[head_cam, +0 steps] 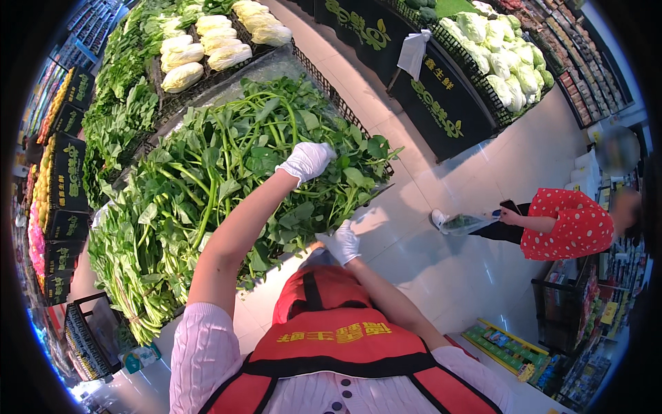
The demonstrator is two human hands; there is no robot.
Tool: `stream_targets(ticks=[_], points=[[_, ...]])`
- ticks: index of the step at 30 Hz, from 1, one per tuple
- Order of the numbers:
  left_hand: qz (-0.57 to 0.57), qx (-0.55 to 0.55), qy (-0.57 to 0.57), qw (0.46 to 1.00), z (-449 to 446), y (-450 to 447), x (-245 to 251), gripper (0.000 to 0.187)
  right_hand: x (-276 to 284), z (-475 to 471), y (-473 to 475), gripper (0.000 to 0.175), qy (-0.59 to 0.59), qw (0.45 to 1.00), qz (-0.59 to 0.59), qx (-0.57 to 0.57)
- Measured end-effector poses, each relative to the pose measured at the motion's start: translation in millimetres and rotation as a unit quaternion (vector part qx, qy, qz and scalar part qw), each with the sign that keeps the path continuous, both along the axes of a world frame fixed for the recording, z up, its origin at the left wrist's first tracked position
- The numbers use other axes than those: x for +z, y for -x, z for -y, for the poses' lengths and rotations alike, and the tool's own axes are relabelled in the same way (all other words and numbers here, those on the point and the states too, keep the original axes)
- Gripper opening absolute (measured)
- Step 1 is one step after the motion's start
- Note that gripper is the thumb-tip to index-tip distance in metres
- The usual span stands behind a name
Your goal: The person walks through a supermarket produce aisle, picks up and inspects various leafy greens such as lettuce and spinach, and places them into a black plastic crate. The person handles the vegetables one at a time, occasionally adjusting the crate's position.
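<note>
My left hand (309, 160), in a white glove, reaches over a large heap of leafy greens (227, 176) with long green stems. Its fingers bend down at the leaves near the heap's right side, and whether they grip any is hidden. My right hand (342, 243), also white-gloved, is at the heap's near edge, close to my red apron (320, 336). Its thumb and fingers are apart, with nothing visible between them. Bundled greens (139, 295) lie at the heap's lower left, their pale stems towards me.
Napa cabbages (182, 77) lie in rows beyond the greens. A black crate edge (341, 103) borders the display. Across the aisle stands a black stand (439, 111) with pale cabbages (504, 57). At right, a person in a red dotted top (566, 225) holds a phone (509, 205) and a plastic bag.
</note>
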State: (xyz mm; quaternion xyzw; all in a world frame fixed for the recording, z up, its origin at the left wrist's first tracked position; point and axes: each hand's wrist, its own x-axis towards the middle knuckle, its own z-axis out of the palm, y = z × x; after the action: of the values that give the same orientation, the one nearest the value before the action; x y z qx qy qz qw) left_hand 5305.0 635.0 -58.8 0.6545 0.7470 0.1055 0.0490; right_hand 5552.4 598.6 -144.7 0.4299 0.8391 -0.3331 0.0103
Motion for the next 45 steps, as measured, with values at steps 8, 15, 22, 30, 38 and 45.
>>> stream_targets(ticks=[8,15,22,30,38,45], points=[[-0.032,-0.002,0.084,0.996,46.8,21.3,-6.9,0.019,-16.5,2.8,-7.7,0.054,0.099,0.988,-0.077,-0.092],[0.020,-0.016,0.004,1.000,46.0,-33.0,16.0,0.023,21.4,-48.1,-21.4,0.018,-0.007,0.998,-0.051,0.045],[0.038,0.061,0.097,0.993,19.5,-79.8,-55.8,0.033,36.9,-97.3,-33.5,0.025,-0.021,0.983,-0.179,0.039],[0.122,0.204,-0.005,0.971,15.3,-106.0,-44.9,0.048,22.3,-131.0,-35.1,0.022,0.396,0.852,-0.313,-0.139],[0.437,0.397,-0.009,0.807,14.3,-146.1,-47.1,0.037,6.5,-161.2,-40.5,0.031,0.617,0.711,-0.252,-0.225],[0.362,0.310,-0.005,0.879,-5.1,-180.3,-32.5,0.025,18.1,-160.3,-16.7,0.017,0.644,0.726,-0.201,-0.135]])
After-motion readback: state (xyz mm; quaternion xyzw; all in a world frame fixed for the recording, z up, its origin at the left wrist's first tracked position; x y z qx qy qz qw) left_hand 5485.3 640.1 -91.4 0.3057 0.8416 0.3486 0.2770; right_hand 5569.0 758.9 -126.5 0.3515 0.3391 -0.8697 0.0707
